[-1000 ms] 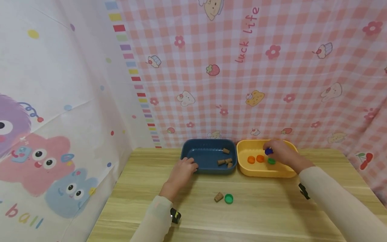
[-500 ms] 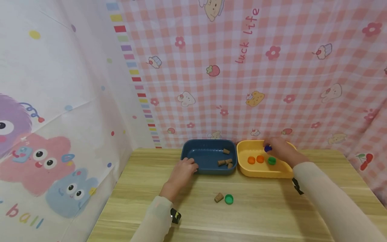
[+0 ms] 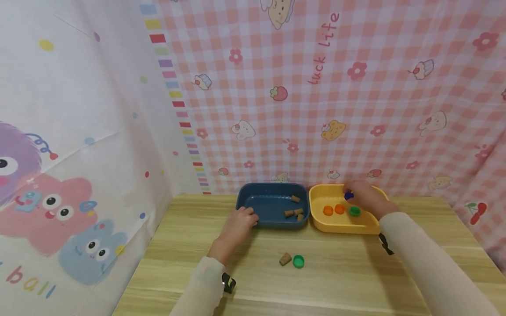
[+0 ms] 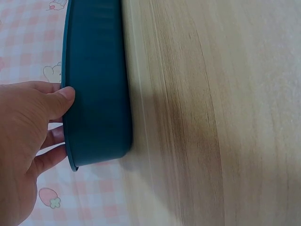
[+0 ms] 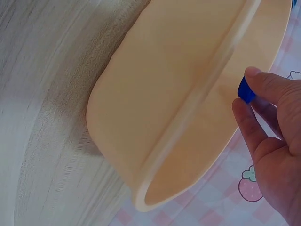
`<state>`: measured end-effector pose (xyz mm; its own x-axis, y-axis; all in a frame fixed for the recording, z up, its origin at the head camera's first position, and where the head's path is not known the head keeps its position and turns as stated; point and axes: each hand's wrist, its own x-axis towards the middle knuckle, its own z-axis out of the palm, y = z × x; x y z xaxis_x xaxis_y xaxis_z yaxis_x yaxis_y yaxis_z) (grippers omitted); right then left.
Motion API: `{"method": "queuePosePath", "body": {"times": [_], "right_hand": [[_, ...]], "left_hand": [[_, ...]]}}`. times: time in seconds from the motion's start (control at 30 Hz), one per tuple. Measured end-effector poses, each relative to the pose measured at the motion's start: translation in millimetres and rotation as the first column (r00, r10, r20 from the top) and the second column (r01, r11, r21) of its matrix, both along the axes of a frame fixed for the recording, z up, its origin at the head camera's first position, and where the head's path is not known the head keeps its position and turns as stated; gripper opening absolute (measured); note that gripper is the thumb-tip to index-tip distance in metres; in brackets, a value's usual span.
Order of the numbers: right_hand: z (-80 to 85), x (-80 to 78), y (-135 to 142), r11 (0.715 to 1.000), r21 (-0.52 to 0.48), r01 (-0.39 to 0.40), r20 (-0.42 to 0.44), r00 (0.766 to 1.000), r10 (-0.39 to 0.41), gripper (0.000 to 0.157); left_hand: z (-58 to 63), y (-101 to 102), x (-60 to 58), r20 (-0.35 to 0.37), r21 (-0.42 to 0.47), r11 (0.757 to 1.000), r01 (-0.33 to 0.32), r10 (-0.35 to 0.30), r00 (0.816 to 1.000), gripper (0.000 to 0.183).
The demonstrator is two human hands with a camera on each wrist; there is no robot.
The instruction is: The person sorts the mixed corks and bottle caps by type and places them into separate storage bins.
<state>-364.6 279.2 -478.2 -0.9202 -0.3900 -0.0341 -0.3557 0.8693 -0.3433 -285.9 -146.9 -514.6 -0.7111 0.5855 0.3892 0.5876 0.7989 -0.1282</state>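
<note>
At the dark blue tub (image 3: 276,224), my left hand (image 3: 236,226) grips the near left rim; the left wrist view shows the thumb (image 4: 67,93) on the outer wall and fingers on the rim's other side. Several corks (image 3: 289,213) lie in that tub's right part. Over the yellow tub (image 3: 344,228), my right hand (image 3: 366,198) pinches a small blue bottle cap (image 5: 245,91) between thumb and fingertips. Below it on the yellow floor lie two orange caps (image 3: 328,210) and a green cap (image 3: 354,211).
Both tubs stand side by side at the back of the wooden table (image 3: 336,285), close to a pink checked cloth (image 3: 292,109). Nearer the front lie a single cork (image 3: 285,259) and another green cap (image 3: 298,261). A white printed cloth (image 3: 99,153) hangs at left.
My right hand has shifted a little to the left over the yellow tub, still pinching the blue bottle cap. My left hand has stayed on the blue tub's rim.
</note>
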Motion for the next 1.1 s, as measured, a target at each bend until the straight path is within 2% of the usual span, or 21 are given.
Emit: {"method": "queuePosePath", "body": {"times": [0.37,0.63,0.83,1.1], "right_hand": [[0.6,-0.7,-4,1.000,-0.027,0.008,0.014,1.000,-0.008,0.025],[-5.3,-0.4,-1,0.999,0.031,-0.021,-0.046,0.999,0.023,0.028],[-7.3,5.5,4,1.000,0.022,-0.022,-0.078,0.997,0.024,0.031],[-0.9,16.6,4,0.999,-0.033,0.021,-0.030,0.999,-0.022,0.035]], "left_hand": [[-2.4,-1,-1.6,-0.003,-0.021,1.000,-0.005,0.005,1.000,0.005],[-3.1,-1,-1.9,-0.003,-0.026,1.000,-0.006,0.006,1.000,0.006],[-2.5,-1,-1.4,-0.009,-0.018,1.000,0.001,-0.001,1.000,0.006],[-2.2,-2,-1.6,-0.005,-0.012,1.000,0.007,-0.007,1.000,0.005]]}}
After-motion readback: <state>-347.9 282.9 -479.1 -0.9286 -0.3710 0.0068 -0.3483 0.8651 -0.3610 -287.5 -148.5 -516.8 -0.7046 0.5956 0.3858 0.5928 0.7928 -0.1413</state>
